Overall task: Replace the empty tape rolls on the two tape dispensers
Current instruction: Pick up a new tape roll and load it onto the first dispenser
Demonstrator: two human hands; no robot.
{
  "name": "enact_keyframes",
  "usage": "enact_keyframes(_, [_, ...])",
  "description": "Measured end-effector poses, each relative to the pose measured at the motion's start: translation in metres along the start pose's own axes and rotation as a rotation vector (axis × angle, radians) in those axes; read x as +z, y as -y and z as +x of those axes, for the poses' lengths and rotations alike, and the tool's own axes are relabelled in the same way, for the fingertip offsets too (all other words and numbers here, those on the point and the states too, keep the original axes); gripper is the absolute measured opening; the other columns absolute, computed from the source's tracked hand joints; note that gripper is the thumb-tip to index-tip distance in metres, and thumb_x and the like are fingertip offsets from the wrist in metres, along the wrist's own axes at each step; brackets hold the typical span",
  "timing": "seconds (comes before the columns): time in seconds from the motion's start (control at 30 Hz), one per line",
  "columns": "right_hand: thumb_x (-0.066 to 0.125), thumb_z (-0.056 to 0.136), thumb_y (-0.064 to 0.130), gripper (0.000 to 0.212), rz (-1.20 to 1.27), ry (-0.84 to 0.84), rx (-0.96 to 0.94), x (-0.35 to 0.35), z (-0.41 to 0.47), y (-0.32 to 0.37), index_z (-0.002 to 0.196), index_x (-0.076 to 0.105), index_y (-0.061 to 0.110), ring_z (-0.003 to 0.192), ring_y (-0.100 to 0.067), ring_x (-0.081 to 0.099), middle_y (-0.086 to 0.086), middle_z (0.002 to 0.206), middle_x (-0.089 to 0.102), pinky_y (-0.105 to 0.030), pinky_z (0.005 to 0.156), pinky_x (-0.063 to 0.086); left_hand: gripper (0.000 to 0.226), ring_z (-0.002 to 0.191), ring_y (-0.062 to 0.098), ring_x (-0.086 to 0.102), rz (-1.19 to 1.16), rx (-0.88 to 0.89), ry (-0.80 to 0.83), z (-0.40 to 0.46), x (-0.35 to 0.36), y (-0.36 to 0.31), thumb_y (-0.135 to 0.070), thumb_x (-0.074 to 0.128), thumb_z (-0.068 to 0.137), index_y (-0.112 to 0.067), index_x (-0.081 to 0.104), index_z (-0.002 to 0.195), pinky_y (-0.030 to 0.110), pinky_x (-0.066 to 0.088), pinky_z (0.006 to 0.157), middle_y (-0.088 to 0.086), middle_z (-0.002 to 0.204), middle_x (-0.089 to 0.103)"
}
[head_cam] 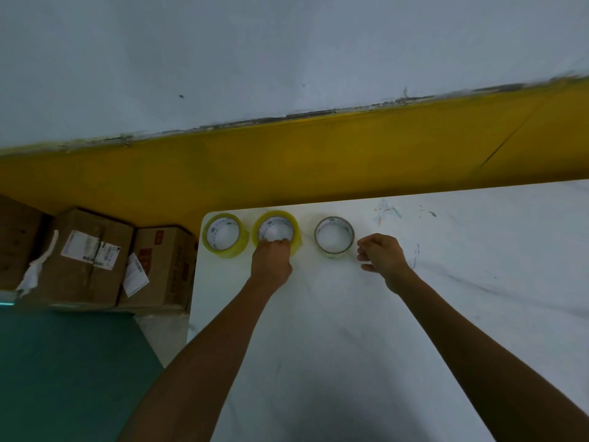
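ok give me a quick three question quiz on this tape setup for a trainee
1. True or false: the left hand is touching the middle tape roll.
2. How many tape rolls stand on the white table?
3. Which roll looks nearly used up: A, the left roll; B, the middle one; C, the right roll?

Key
1. True: its fingers are on the near rim.
2. Three.
3. C: only a thin layer shows around its core. The right hand is beside it, not touching.
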State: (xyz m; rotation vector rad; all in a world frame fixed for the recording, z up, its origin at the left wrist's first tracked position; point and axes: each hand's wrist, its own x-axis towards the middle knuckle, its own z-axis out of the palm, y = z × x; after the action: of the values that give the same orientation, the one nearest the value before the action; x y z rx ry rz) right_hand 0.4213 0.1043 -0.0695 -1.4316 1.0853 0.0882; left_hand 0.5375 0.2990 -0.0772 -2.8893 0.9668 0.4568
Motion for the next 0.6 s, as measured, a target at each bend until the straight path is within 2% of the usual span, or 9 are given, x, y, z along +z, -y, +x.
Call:
enact_keyframes(0.23, [0.047, 0.098, 0.024, 0.028, 0.048, -0.027, -0.045, 0.004, -0.014, 0.008, 0.099, 0.066, 0.004, 0.082, -0.023, 0.063, -0.009, 0.085, 0.065, -0.041, 0.082, 0.057, 0.027, 0.102, 0.033, 0.064, -0.128, -0.03, 0.001, -0.002, -0.002, 0.004, -0.009, 0.056, 0.085, -0.005, 0.062, 0.111, 0.037, 0.053, 0.079, 0.017, 0.109, 0.068])
enact_keyframes(0.3, [0.049, 0.098, 0.025, 0.027, 0.046, -0.03, -0.077, 0.003, -0.02, 0.012, 0.099, 0.066, 0.005, 0.084, -0.024, 0.064, -0.01, 0.086, 0.066, -0.039, 0.08, 0.057, 0.029, 0.103, 0.036, 0.064, -0.275, -0.086, -0.06, -0.008, -0.009, 0.002, -0.01, 0.056, 0.087, -0.002, 0.059, 0.116, 0.039, 0.053, 0.079, 0.02, 0.111, 0.067])
enact_keyframes(0.37, [0.05, 0.098, 0.028, 0.026, 0.041, -0.02, -0.133, 0.004, -0.03, 0.018, 0.096, 0.065, 0.006, 0.085, -0.024, 0.064, -0.01, 0.086, 0.066, -0.037, 0.077, 0.057, 0.037, 0.11, 0.039, 0.061, -0.451, -0.13, -0.127, -0.015, -0.019, 0.0, -0.011, 0.053, 0.092, 0.002, 0.053, 0.126, 0.041, 0.051, 0.085, 0.025, 0.119, 0.063])
enact_keyframes(0.43, [0.049, 0.098, 0.033, 0.03, 0.041, 0.014, -0.207, 0.007, -0.043, 0.026, 0.095, 0.065, 0.007, 0.087, -0.024, 0.064, -0.01, 0.088, 0.066, -0.036, 0.076, 0.057, 0.045, 0.119, 0.037, 0.057, -0.646, -0.132, -0.183, -0.025, -0.035, -0.005, -0.012, 0.052, 0.095, 0.002, 0.046, 0.137, 0.041, 0.048, 0.094, 0.024, 0.132, 0.058])
enact_keyframes(0.47, [0.05, 0.097, 0.036, 0.033, 0.039, 0.037, -0.245, 0.01, -0.051, 0.031, 0.097, 0.065, 0.007, 0.089, -0.023, 0.064, -0.01, 0.09, 0.067, -0.036, 0.077, 0.057, 0.046, 0.117, 0.035, 0.058, -0.737, -0.137, -0.199, -0.029, -0.045, -0.009, -0.012, 0.052, 0.095, 0.001, 0.046, 0.138, 0.039, 0.048, 0.093, 0.024, 0.133, 0.058])
enact_keyframes(0.53, [0.051, 0.095, 0.043, 0.038, 0.034, 0.077, -0.308, 0.016, -0.067, 0.043, 0.101, 0.066, 0.008, 0.094, -0.023, 0.064, -0.011, 0.097, 0.068, -0.038, 0.079, 0.057, 0.035, 0.095, 0.033, 0.062, -0.868, -0.156, -0.188, -0.036, -0.069, -0.02, -0.016, 0.053, 0.095, -0.001, 0.055, 0.126, 0.032, 0.047, 0.075, 0.023, 0.112, 0.066])
enact_keyframes(0.6, [0.053, 0.094, 0.042, 0.039, 0.041, 0.087, -0.349, 0.02, -0.083, 0.057, 0.106, 0.067, 0.008, 0.099, -0.024, 0.065, -0.013, 0.104, 0.069, -0.036, 0.08, 0.058, 0.024, 0.082, 0.024, 0.056, -0.979, -0.125, -0.146, -0.043, -0.095, -0.036, -0.019, 0.053, 0.096, -0.004, 0.062, 0.112, 0.028, 0.04, 0.064, 0.013, 0.094, 0.063])
